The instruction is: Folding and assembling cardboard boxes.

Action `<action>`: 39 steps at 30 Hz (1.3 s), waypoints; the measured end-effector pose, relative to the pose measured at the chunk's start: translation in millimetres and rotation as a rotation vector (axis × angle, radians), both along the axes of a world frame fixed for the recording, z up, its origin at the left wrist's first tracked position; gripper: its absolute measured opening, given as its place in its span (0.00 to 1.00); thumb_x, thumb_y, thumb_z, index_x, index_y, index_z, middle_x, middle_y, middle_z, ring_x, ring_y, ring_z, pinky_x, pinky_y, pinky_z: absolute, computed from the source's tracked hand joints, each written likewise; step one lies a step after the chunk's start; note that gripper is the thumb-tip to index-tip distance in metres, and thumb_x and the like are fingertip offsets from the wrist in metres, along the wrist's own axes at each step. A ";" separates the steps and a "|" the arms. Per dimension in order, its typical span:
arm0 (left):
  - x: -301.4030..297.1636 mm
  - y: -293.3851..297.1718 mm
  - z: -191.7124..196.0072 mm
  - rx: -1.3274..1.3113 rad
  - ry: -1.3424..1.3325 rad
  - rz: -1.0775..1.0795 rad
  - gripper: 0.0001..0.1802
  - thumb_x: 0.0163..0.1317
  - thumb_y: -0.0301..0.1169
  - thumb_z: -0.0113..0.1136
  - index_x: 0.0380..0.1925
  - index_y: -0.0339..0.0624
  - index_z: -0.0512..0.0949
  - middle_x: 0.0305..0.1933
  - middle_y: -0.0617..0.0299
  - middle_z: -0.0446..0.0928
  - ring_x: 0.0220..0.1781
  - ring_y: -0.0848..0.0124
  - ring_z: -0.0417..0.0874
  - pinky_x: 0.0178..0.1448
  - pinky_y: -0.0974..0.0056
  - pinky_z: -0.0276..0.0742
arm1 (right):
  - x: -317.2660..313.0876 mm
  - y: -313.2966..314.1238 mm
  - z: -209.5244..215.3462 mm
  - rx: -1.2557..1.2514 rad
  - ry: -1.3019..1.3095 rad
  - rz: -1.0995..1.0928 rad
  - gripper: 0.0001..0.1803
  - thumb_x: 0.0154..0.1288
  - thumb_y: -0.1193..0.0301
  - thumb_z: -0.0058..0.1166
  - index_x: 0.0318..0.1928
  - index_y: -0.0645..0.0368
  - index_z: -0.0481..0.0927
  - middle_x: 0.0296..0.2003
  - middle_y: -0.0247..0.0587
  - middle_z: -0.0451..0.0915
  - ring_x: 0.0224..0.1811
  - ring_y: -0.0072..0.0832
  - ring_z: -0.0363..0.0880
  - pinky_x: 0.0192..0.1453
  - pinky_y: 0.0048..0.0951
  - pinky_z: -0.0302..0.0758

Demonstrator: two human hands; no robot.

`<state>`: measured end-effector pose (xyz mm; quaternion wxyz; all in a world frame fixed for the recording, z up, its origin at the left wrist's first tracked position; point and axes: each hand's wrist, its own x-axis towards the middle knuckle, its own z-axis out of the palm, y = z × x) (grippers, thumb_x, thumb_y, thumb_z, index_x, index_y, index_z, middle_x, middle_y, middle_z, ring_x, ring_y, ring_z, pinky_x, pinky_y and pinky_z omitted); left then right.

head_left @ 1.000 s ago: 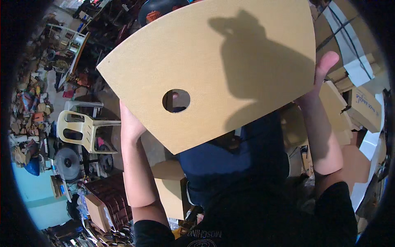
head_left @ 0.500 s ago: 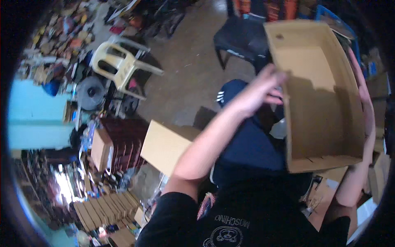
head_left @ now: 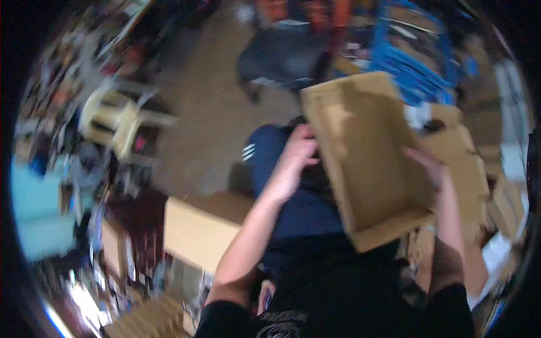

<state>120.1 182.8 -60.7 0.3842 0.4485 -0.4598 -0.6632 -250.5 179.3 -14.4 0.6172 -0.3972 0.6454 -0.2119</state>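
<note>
A shallow, open-topped brown cardboard box (head_left: 377, 152) is held tilted above my lap, its hollow side toward me. My right hand (head_left: 429, 164) grips the right wall, fingers reaching over the rim. Beside the outer left wall is my left hand (head_left: 297, 151), its fingers loosely bent and apart; motion blur hides whether they touch the box. Beneath lie my dark blue trouser legs (head_left: 304, 211).
A black chair (head_left: 284, 56) stands ahead, a cream plastic chair (head_left: 121, 121) to the left. A blue plastic rack (head_left: 408, 59) is at far right. Closer in are a cardboard box (head_left: 200, 234) on the left, flattened cardboard (head_left: 462, 174) on the right and stacked cardboard (head_left: 146, 321) lower left.
The box has come lower and left in the view, tilting more, with both hands moving along. The surroundings have also shifted left as the view turned, and blurred.
</note>
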 end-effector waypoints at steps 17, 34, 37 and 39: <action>-12.9 -51.7 -58.8 0.307 0.656 0.149 0.43 0.78 0.65 0.41 0.81 0.49 0.61 0.81 0.52 0.64 0.79 0.51 0.68 0.80 0.43 0.66 | 95.0 29.0 -64.3 -0.813 -0.122 -0.006 0.49 0.77 0.54 0.57 0.87 0.51 0.44 0.88 0.49 0.38 0.90 0.45 0.29 0.89 0.48 0.34; -3.3 -38.3 -69.6 0.339 0.726 0.187 0.48 0.75 0.72 0.41 0.78 0.45 0.64 0.76 0.53 0.71 0.75 0.54 0.74 0.76 0.48 0.73 | 98.5 33.1 -69.7 -0.811 -0.164 0.024 0.51 0.74 0.55 0.58 0.87 0.51 0.44 0.87 0.52 0.39 0.90 0.47 0.32 0.89 0.49 0.37; -4.4 -41.8 -79.0 0.313 0.731 0.153 0.48 0.76 0.72 0.40 0.78 0.45 0.65 0.75 0.53 0.71 0.74 0.55 0.74 0.76 0.48 0.73 | 93.6 32.2 -72.4 -0.815 -0.192 0.013 0.51 0.74 0.55 0.58 0.87 0.51 0.44 0.87 0.52 0.40 0.90 0.47 0.32 0.89 0.48 0.36; -7.5 -42.1 -79.2 0.293 0.706 0.145 0.48 0.75 0.72 0.40 0.78 0.46 0.65 0.76 0.53 0.71 0.75 0.55 0.74 0.76 0.48 0.73 | 91.1 31.5 -73.6 -0.812 -0.202 0.012 0.51 0.74 0.55 0.57 0.87 0.51 0.44 0.87 0.52 0.40 0.90 0.47 0.33 0.89 0.48 0.36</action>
